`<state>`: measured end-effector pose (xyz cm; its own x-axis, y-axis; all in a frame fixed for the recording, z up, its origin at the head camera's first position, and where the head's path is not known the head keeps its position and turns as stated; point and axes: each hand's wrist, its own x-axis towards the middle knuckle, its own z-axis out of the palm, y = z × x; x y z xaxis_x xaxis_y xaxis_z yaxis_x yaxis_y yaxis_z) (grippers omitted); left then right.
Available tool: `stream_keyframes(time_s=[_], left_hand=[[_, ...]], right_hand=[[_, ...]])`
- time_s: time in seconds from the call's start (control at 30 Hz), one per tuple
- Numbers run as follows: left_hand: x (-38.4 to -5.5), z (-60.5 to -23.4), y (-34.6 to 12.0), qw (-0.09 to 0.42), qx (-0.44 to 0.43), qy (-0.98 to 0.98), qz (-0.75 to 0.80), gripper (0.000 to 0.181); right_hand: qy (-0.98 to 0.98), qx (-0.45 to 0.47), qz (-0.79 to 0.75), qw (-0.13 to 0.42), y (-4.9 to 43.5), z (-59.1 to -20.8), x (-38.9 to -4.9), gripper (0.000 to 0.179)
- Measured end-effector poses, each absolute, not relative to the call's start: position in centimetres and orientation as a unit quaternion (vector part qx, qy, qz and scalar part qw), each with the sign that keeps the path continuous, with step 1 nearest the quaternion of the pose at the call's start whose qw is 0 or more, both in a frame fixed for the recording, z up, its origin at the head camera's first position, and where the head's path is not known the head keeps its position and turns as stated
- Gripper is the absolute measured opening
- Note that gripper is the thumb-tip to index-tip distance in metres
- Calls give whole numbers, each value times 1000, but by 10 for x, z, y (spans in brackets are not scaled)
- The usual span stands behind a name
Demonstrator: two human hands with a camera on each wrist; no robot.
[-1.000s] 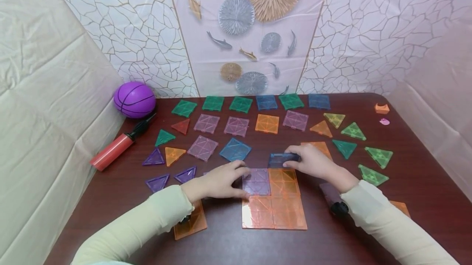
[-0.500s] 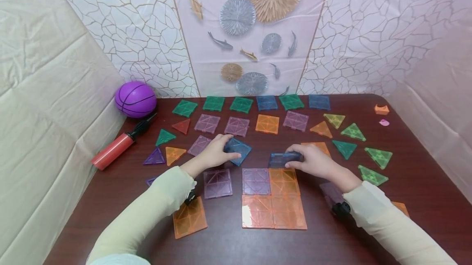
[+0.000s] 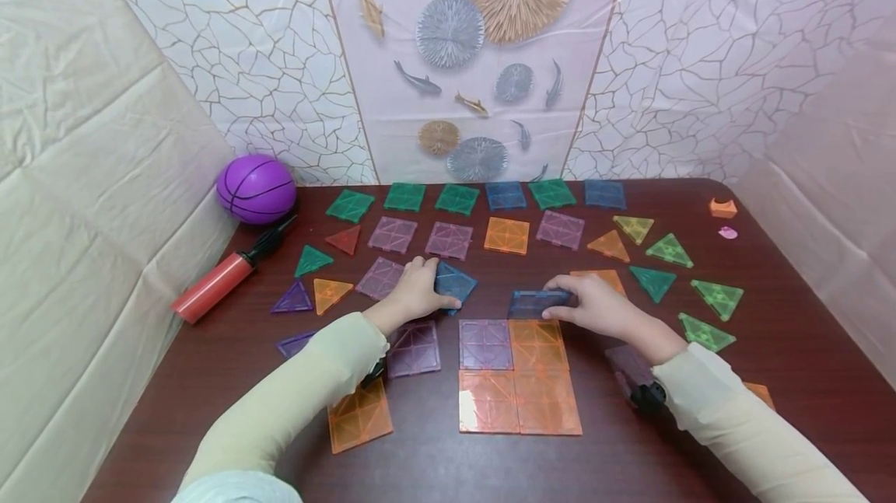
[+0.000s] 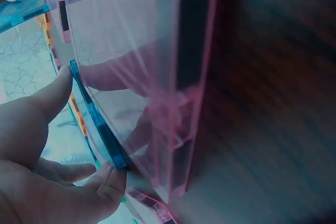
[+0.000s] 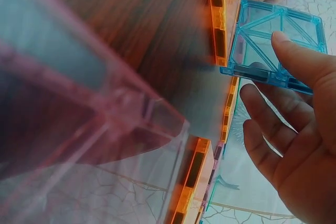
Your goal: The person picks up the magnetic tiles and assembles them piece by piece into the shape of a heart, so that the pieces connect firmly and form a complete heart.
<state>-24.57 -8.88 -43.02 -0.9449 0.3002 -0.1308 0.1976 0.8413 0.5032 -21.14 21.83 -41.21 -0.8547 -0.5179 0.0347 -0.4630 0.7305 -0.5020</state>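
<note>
My left hand [image 3: 414,291] is at a translucent blue square magnetic tile [image 3: 456,286] lying on the table. In the left wrist view, thumb and fingers grip that blue tile [image 4: 97,117] by its edges. My right hand [image 3: 593,305] pinches a second blue square tile [image 3: 533,304], held upright along the back edge of a flat two-by-two block. Its thumb lies over one face of this tile [image 5: 262,75], with fingers behind. A purple tile [image 3: 484,345] forms the block's back left quarter; orange tiles [image 3: 549,402] make up the others.
Several green, blue and purple squares lie in rows behind, with an orange square [image 3: 507,235] among them. Triangle tiles sit on both sides, including a green triangle [image 3: 653,283]. A purple ball [image 3: 256,190] and a red hand pump [image 3: 217,285] are at the left edge.
My left hand has moved from over the purple tile of the block, back and left to the flat blue tile, and now grips it. My right hand keeps its upright tile in place.
</note>
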Motion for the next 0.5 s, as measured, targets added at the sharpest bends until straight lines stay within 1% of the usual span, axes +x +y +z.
stream_keyframes(time_s=[0.13,0.23,0.5], left_hand=[[-248,-431,-87,107,131,954,246,92],[-248,-430,-86,100,138,952,254,91],[-247,-422,-81,59,175,939,290,82]], right_hand=[[928,-264,-258,53,219,-413,-212,32],[926,-266,-262,53,218,-413,-212,30],[924,-270,-266,60,220,-414,-214,29]])
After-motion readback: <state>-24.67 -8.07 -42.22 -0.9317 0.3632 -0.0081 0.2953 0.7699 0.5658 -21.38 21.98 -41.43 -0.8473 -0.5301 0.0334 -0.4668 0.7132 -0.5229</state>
